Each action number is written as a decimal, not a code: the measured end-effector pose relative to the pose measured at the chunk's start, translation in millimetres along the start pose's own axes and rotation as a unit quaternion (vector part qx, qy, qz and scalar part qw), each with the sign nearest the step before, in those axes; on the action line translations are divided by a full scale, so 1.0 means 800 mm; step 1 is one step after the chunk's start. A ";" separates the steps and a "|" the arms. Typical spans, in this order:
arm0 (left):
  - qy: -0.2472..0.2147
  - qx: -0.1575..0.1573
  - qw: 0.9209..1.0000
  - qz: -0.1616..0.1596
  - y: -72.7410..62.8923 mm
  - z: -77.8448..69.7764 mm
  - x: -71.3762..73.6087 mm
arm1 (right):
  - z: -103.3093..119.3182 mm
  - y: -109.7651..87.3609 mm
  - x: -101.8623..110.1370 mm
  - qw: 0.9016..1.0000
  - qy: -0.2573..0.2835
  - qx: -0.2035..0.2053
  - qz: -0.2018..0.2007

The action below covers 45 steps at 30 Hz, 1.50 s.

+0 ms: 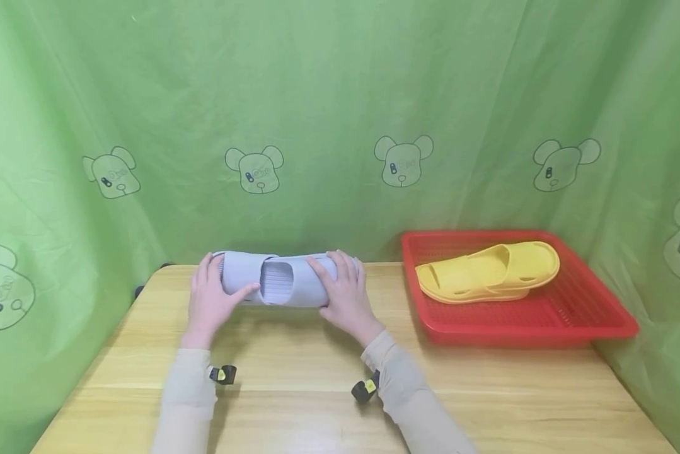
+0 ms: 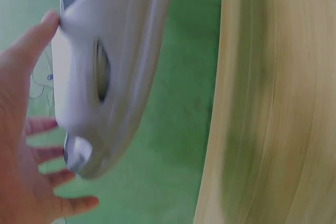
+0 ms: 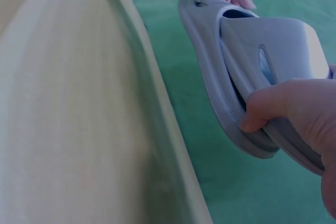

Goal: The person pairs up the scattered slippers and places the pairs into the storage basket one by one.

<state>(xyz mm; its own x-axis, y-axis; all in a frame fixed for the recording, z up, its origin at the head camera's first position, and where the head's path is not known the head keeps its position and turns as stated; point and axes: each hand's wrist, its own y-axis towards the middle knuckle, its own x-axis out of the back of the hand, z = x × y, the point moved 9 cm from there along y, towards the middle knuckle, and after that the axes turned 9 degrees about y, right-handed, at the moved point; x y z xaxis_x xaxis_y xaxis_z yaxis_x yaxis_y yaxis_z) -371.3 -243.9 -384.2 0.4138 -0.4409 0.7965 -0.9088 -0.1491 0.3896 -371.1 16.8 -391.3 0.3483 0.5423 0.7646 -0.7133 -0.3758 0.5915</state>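
Note:
A pair of pale lavender-grey slippers [image 1: 307, 285], one fitted into the other, is held sideways above the far part of the table. My left hand [image 1: 212, 304] grips the left end, its thumb at the edge of a strap. In the left wrist view that thumb touches the slipper [image 2: 118, 30], and some fingertips lie at its toe. The other end is in my right hand [image 1: 348, 296], with fingers over the top. In the right wrist view, the right thumb [image 3: 257, 114] presses along the soles of both slippers [image 3: 286, 40].
To the right stands a red plastic basket [image 1: 521, 335] holding yellow slippers [image 1: 476, 272], also fitted together. The wooden table [image 1: 294, 403] ends just behind the grey pair. A green curtain [image 1: 328, 82] with bear-head prints hangs behind and at both sides.

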 end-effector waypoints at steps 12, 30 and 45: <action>0.079 -0.123 0.988 0.042 -0.004 -0.013 -0.013 | -0.008 0.005 0.021 0.999 0.005 0.037 0.007; 0.151 -0.197 0.968 -0.039 -0.012 -0.025 -0.013 | 0.000 0.008 0.031 0.998 0.009 0.069 0.000; 0.158 -0.232 0.957 -0.079 -0.016 -0.042 -0.010 | 0.001 0.004 0.026 0.999 0.017 0.043 0.003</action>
<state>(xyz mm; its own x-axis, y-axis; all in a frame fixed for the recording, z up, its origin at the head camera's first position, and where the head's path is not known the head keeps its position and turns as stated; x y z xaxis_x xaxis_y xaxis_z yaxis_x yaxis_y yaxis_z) -361.0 -208.7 -379.7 0.6061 -0.1458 0.7819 -0.7423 0.2495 0.6219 -365.7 25.9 -373.0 0.3228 0.5641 0.7600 -0.6595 -0.4419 0.6081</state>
